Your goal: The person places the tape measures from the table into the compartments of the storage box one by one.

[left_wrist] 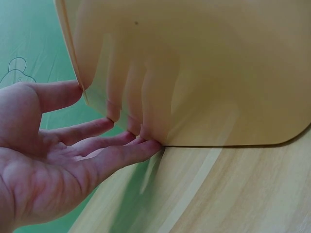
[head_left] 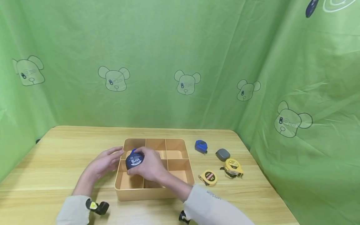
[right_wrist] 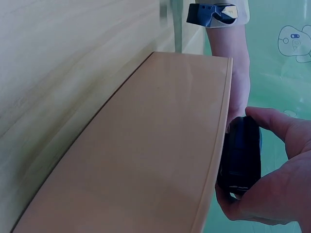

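A dark blue tape measure marked 5m is gripped between the thumb and fingers of my right hand. It is over the left side of an orange divided box, near the rim. In the right wrist view the dark tape measure shows edge-on behind the box wall. My left hand rests its fingertips against the box's left side. In the left wrist view the fingers of the left hand are extended and touch the glossy outer wall.
Right of the box lie a blue tape measure, a grey tape measure and two yellow ones, a smaller and a larger. All rest on the wooden table. Green curtains hang behind and beside it.
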The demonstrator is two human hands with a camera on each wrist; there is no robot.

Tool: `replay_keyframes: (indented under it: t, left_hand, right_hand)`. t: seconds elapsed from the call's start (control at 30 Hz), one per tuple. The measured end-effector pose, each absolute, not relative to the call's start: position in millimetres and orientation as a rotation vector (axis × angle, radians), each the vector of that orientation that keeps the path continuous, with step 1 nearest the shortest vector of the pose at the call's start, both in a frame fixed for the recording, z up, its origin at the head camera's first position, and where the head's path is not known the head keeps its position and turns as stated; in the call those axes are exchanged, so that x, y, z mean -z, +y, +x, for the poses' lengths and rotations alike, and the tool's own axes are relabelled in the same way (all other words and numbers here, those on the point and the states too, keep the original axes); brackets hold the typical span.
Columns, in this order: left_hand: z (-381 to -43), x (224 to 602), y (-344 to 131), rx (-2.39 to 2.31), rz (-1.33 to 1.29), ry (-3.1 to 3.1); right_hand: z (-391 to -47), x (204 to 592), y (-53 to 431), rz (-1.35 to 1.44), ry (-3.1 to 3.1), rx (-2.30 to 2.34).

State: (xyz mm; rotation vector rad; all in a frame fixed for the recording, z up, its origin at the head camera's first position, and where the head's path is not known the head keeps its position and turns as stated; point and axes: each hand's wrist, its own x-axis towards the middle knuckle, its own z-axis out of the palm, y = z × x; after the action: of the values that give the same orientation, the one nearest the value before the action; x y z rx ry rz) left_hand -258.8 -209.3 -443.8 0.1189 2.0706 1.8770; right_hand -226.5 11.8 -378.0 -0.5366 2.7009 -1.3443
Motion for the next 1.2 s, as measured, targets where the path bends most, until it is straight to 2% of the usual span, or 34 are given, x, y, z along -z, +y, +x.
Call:
replay_keyframes:
  t: [1.2]
  left_hand:
    - [-260.0, 446.0, -210.3, -1.891, 0.128, 2.061]
  right_hand:
    - [-215.8, 388.4, -6.6, -0.63, 2.783, 1.156]
